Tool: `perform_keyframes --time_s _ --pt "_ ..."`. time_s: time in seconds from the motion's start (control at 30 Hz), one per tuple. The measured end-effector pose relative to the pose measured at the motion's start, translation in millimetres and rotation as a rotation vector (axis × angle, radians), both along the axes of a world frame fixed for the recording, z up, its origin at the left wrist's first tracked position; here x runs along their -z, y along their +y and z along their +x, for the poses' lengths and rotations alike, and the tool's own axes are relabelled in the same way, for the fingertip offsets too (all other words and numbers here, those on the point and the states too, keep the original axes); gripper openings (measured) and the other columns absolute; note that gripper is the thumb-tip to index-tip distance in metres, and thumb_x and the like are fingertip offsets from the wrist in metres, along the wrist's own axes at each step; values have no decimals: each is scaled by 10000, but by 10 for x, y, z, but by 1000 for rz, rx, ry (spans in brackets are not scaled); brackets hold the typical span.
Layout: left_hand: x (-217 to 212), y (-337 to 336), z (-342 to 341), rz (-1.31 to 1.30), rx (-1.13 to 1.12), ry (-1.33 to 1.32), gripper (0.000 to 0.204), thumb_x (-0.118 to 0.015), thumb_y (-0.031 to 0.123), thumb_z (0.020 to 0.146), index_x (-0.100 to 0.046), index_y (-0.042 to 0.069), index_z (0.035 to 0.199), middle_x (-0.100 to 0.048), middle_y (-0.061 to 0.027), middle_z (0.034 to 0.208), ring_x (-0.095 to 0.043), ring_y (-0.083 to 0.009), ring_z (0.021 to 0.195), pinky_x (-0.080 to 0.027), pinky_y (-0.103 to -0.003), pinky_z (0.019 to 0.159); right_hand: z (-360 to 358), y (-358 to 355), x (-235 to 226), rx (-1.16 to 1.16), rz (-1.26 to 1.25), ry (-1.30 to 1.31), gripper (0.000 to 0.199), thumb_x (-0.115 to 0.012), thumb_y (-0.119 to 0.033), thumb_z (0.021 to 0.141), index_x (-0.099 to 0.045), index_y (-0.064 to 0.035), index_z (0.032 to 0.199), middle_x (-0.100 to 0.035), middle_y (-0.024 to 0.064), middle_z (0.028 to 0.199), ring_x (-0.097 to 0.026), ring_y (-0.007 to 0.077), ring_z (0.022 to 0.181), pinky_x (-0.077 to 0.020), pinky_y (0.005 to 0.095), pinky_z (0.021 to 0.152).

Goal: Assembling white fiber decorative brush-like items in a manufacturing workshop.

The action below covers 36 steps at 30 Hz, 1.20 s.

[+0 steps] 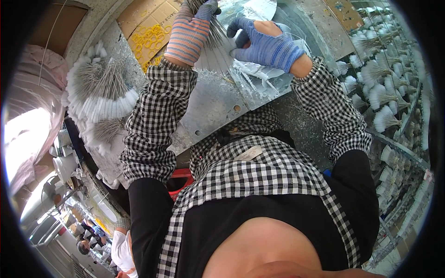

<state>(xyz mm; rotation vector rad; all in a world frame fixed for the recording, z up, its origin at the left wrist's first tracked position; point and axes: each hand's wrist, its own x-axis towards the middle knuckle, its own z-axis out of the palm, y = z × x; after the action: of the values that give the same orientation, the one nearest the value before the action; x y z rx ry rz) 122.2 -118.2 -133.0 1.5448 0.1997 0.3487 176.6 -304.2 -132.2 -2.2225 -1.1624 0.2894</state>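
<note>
Your left hand (191, 34) grasps a wire-brush bundle (216, 38) over the far tabletop (211, 104); your right hand (269, 45) gapes just right of it. Far-left cardboard (160, 16) carries yellow rings (150, 39), the right rack (399, 149) white brushes (385, 119); the near red container's (181, 173) contents are hidden.

Dark printed characters (163, 16) on brown cardboard (139, 22), pale tag (249, 153) on checked apron (259, 180) (marks illegible)

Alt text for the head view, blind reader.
The left grip, gloved in striped orange-and-blue knit, holds a bundle of metal-stemmed, white-bristled brushes; the right grip, gloved in blue knit, is beside it. To the left, yellow rings lie on brown cardboard.
</note>
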Motion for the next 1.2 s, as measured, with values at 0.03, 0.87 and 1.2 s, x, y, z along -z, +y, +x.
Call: perform_keyframes --time_s 0.03,0.87,1.2 --pt "-7 -19 26 -1 6 3 186 -597 198 1026 -638 40 1116 -622 5 904 -563 -91 880 -472 -260 756 10 5 18 6 -1 3 405 -765 -346 739 -703 -98 1053 -766 107 863 -747 267 800 -589 368 818" --pt "188 -262 469 1550 289 -490 307 -643 160 819 -636 207 1123 -656 -31 1043 -606 -254 1057 -442 -418 938 830 -302 1613 -21 54 17 418 -661 -474 963 -704 -170 1247 -716 64 1231 -682 212 1100 -552 341 961" --pt "270 -166 426 1428 283 -459 351 -703 217 802 -630 183 1143 -652 -54 1071 -594 -272 1082 -436 -435 961 483 -181 753 -9 -104 -106 363 -676 -371 934 -686 -103 1178 -703 145 1080 -645 322 1090 -513 394 966"
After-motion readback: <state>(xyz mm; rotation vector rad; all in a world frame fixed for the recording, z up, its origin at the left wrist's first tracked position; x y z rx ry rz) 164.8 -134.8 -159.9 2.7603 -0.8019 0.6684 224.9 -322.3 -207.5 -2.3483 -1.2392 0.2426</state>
